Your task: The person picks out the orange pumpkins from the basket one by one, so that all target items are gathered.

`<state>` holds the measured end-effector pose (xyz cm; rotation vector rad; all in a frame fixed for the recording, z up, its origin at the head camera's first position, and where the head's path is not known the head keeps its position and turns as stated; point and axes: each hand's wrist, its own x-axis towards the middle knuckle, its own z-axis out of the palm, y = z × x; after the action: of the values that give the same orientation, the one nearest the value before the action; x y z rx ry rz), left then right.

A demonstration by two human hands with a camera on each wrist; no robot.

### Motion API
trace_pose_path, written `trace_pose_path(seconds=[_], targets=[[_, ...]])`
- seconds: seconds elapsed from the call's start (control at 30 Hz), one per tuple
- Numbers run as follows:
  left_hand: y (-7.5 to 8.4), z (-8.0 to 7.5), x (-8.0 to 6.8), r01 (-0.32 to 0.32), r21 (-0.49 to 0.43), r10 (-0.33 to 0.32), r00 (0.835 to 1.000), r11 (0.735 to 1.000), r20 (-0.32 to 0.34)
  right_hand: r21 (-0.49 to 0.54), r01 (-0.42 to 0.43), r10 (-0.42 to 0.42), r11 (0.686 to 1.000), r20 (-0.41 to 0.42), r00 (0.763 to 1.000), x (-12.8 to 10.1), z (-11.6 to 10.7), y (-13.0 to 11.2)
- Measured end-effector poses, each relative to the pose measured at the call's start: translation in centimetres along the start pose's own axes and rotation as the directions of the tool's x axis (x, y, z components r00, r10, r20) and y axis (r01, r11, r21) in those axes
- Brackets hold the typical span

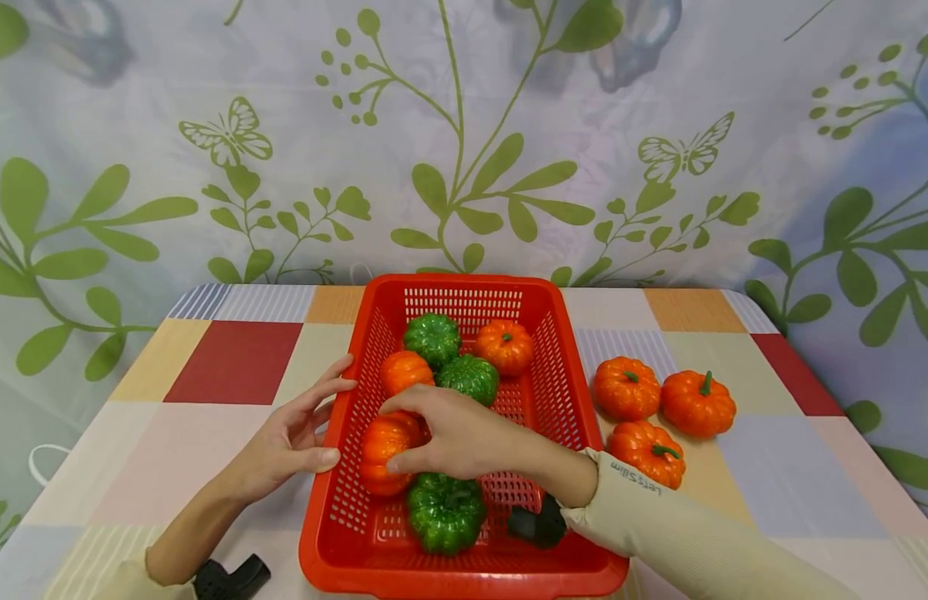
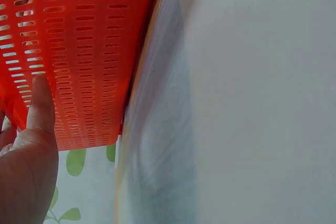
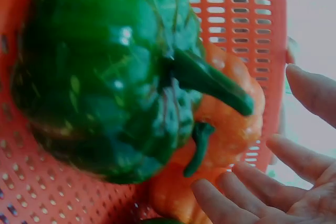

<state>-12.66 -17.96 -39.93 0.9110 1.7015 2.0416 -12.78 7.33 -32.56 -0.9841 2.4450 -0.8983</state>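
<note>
A: Orange, ribbed and glossy, the small pumpkin [image 1: 384, 454] lies against the near-left wall inside the red basket [image 1: 576, 367], with the right hand [image 1: 452, 433] arched over it. The fingers look loose and spread in the right wrist view, more a cupping than a firm grip.

B: And the left hand [image 1: 287, 437]?

A: Flat against the basket's outer left wall, fingers straight, holding nothing. My judgement: that bracing is sensible, since light slotted plastic would slide on the checked tablecloth [image 1: 231, 362].

B: Any advice for the right hand?

A: The pumpkin's skin looks smooth and hard, so fingertips in the grooves between the ribs should hold better than on the crowns. The big green pumpkin [image 1: 446, 510] sits just beside it, its stem curving towards the orange one; I'd mind that stem.

B: Others about?

A: Two more green and two more orange ones farther back in the basket, and three orange pumpkins [image 1: 662, 417] on the cloth to the right.
</note>
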Motion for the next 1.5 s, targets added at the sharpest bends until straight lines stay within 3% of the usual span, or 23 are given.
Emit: trace_pose_path(seconds=[0.93,1.5], targets=[[0.0,0.0,0.1,-0.004,-0.005,0.004,1.0,1.0,0.001,-0.089,0.014,-0.021,0.996,-0.081,0.997,0.5,1.3,0.2],[0.0,-0.2,0.1,0.019,0.013,-0.019,1.0,1.0,-0.005,0.153,-0.001,0.025,0.988,-0.155,0.988,-0.9,-0.3,-1.1]])
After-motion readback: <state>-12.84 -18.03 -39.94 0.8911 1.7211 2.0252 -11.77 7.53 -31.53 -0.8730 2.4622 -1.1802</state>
